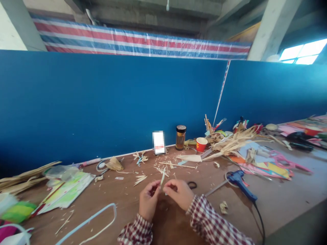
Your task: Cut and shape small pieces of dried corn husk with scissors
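Here you are, low at the middle of the frame, your left hand (pixel 148 201) and your right hand (pixel 180 194) meeting over the worktop (pixel 125 204), and between them stands a slim pale green strip (pixel 163 176)! It rises from the fingertips, tilted slightly, its free end pointing toward the top of the frame. Your left hand is nearly closed, thumb and forefinger pinching the strip near its foot. Your right hand comes in from the other side, fingers curled, thumb drawn in close to them, the tips right at that same lower end; whether they grip it or only touch it, I can't tell, because the meeting point is so small. This looks like fine fingertip work on the strip, shaping or adjusting it by its foot, and the exact action is hard to read. The next move, I'd judge, calls for a light, steady left pinch and small, careful work from the right fingertips, since anything this thin could bend or split. Just beyond the hands, near the centre, pale slivers (pixel 140 179) lie scattered, with a thin stick (pixel 177 165) lying crosswise above and to the right. A black ring (pixel 192 185) sits just beside your right hand, and the blue glue gun (pixel 241 183) lies farther out in the right of the frame, apart from your fingers. Over in the lower left, a pale bent tube (pixel 88 222) curves across the surface, well clear of the strip.
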Demonstrator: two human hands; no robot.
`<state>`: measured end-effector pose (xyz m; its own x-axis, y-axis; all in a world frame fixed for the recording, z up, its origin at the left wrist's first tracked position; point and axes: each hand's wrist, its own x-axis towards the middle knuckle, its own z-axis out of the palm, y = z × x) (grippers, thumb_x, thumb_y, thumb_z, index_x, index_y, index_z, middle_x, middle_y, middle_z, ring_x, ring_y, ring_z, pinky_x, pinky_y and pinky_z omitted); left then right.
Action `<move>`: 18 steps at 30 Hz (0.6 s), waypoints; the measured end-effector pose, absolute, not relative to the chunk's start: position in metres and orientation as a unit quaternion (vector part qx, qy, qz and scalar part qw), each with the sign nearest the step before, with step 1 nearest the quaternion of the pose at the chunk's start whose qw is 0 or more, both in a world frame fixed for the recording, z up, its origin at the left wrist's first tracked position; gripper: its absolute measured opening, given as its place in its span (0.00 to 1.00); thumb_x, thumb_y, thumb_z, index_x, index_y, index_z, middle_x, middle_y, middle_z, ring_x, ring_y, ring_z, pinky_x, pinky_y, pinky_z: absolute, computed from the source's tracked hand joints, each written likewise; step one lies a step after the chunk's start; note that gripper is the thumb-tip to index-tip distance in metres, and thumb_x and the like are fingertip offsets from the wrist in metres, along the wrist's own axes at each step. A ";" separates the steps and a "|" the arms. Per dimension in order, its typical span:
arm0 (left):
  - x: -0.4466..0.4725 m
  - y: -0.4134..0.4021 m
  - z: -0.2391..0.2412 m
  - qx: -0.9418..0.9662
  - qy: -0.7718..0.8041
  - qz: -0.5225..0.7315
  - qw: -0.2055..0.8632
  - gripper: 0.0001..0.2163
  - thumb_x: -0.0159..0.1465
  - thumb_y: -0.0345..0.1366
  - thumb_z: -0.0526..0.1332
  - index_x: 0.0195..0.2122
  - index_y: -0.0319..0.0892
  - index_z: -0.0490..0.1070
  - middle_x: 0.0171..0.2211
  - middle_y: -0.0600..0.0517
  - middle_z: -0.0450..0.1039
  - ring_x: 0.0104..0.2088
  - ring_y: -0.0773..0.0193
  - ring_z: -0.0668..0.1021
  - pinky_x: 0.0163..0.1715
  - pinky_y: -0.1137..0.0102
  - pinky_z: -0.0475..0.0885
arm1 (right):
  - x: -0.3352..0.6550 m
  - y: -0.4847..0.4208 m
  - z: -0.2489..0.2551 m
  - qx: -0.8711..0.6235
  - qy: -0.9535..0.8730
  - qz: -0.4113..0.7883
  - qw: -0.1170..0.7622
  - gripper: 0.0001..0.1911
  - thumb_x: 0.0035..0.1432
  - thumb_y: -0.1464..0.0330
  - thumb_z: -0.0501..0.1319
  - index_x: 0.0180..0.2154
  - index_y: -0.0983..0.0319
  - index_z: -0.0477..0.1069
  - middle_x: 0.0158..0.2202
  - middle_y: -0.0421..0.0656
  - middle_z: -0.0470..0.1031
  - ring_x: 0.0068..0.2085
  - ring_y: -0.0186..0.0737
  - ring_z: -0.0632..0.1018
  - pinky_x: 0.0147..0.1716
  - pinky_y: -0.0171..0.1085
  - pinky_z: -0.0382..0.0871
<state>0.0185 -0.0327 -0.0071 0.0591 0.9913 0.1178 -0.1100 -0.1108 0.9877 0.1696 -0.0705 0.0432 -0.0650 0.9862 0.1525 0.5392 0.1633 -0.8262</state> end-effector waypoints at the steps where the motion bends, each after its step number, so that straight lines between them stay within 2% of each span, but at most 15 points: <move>1: 0.019 -0.034 -0.006 0.527 0.422 0.532 0.511 0.12 0.49 0.38 0.65 0.34 0.39 0.76 0.32 0.46 0.77 0.32 0.61 0.76 0.33 0.70 0.71 | 0.162 -0.069 0.040 -0.578 -0.650 0.305 0.388 0.14 0.55 0.61 0.55 0.30 0.63 0.73 0.25 0.41 0.73 0.26 0.35 0.71 0.25 0.31 0.61; 5: 0.020 -0.038 -0.002 0.539 0.427 0.525 0.502 0.12 0.50 0.37 0.64 0.36 0.38 0.74 0.27 0.49 0.75 0.27 0.64 0.75 0.29 0.72 0.70 | 0.157 -0.063 0.032 -0.582 -0.617 0.313 0.427 0.14 0.56 0.63 0.54 0.26 0.65 0.71 0.20 0.39 0.69 0.23 0.32 0.68 0.24 0.30 0.59; 10: 0.024 -0.042 0.002 0.552 0.420 0.516 0.503 0.13 0.51 0.37 0.63 0.38 0.39 0.72 0.27 0.50 0.74 0.25 0.66 0.74 0.28 0.73 0.69 | 0.165 -0.062 0.031 -0.566 -0.592 0.374 0.435 0.13 0.54 0.61 0.56 0.30 0.66 0.71 0.23 0.39 0.70 0.24 0.31 0.69 0.25 0.29 0.61; 18: 0.026 -0.043 0.000 0.553 0.396 0.522 0.515 0.19 0.48 0.34 0.64 0.42 0.40 0.69 0.23 0.54 0.70 0.23 0.67 0.72 0.25 0.74 0.67 | 0.173 -0.054 0.033 -0.571 -0.609 0.319 0.450 0.13 0.55 0.62 0.54 0.26 0.64 0.69 0.18 0.36 0.66 0.21 0.32 0.67 0.22 0.30 0.59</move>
